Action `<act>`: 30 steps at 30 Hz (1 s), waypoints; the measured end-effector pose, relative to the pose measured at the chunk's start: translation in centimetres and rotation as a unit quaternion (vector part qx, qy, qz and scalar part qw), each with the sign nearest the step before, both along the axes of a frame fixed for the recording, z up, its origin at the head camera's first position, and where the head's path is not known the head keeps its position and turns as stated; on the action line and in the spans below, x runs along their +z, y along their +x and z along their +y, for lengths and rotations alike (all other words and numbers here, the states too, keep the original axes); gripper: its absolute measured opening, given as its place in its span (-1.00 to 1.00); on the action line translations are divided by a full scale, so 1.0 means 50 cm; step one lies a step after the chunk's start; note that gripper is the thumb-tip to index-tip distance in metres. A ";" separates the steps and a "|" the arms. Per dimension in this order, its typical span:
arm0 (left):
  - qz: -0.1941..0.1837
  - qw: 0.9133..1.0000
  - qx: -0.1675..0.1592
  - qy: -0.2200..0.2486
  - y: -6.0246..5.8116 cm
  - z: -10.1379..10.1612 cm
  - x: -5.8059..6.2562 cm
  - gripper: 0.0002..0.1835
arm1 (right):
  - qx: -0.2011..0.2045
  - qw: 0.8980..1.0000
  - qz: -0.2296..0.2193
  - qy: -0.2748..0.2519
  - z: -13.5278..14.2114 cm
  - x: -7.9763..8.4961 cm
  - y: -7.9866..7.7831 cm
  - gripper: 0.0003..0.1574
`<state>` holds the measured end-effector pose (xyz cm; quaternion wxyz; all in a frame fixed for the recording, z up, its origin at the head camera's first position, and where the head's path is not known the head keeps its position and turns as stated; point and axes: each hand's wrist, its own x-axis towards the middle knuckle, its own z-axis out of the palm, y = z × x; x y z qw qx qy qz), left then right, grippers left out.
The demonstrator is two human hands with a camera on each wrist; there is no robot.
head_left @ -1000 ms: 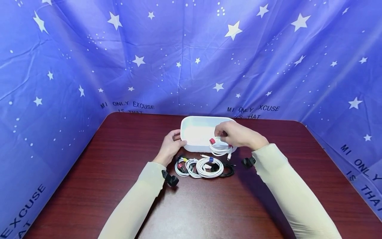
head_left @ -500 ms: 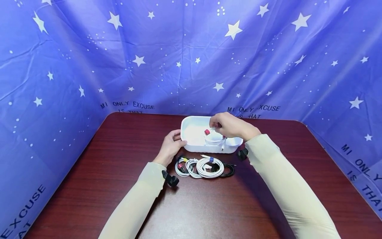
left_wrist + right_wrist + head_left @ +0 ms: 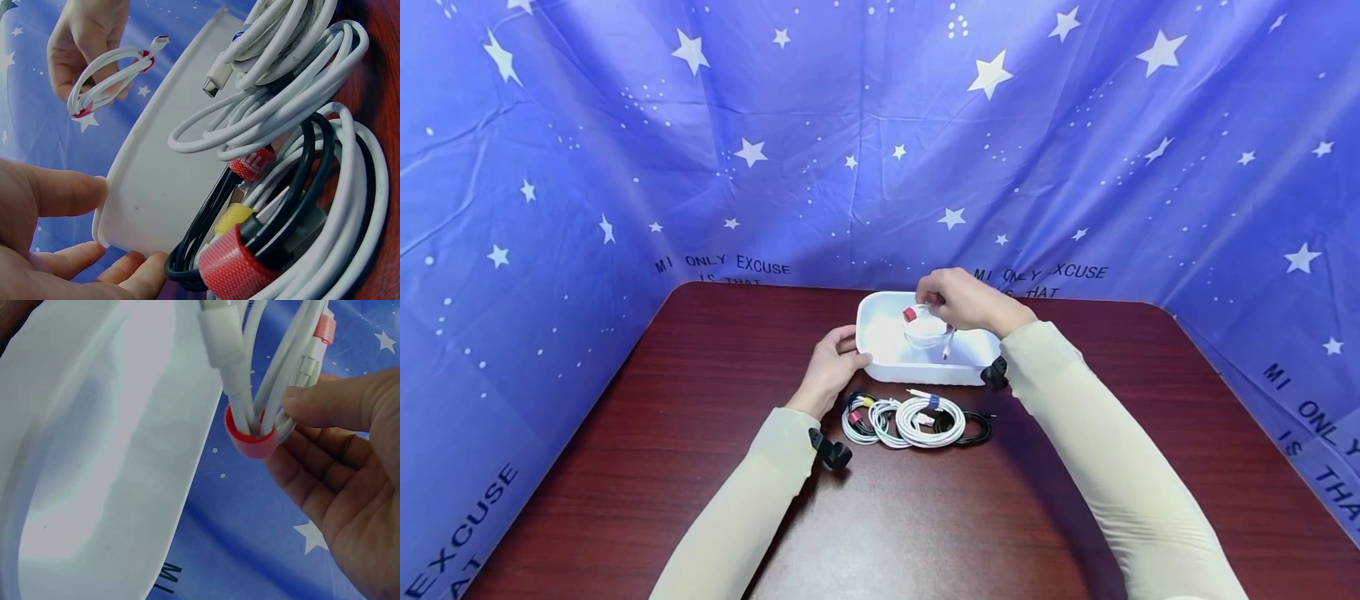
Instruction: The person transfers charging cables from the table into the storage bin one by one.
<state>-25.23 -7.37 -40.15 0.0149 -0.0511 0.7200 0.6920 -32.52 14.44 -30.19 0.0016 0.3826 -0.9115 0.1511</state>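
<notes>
My right hand pinches a coiled white charging cable and holds it over the white plastic box. Two red straps bind the coil, one of them the red cable tie below a pale plug. In the right wrist view the thumb lies on the cable with the fingers behind it. My left hand grips the box's left end, its thumb at the rim and the other fingers along the wall below. A white coil with a blue strap lies in front of the box.
Left of that coil, more coiled white cables and a black cable with red and yellow straps overlap on the brown table. A black coil lies to the right. A blue star-patterned curtain stands behind.
My right hand has carried the white charging cable left and away from me, from the box's right front edge to over its middle. The left hand and the box have stayed put.
</notes>
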 end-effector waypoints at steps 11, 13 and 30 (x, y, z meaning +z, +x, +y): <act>-0.003 1.000 0.002 0.002 0.000 0.003 0.000 -0.39 | 0.011 1.000 0.018 -0.003 -0.023 -0.021 -0.023 -0.71; -0.001 1.000 0.002 0.003 0.000 0.004 0.000 -0.39 | 0.011 1.000 0.018 0.004 -0.029 -0.026 -0.024 -0.72; 0.004 1.000 -0.005 0.010 0.003 0.004 0.003 -0.38 | 0.032 0.998 0.036 0.039 -0.066 -0.086 -0.038 -0.70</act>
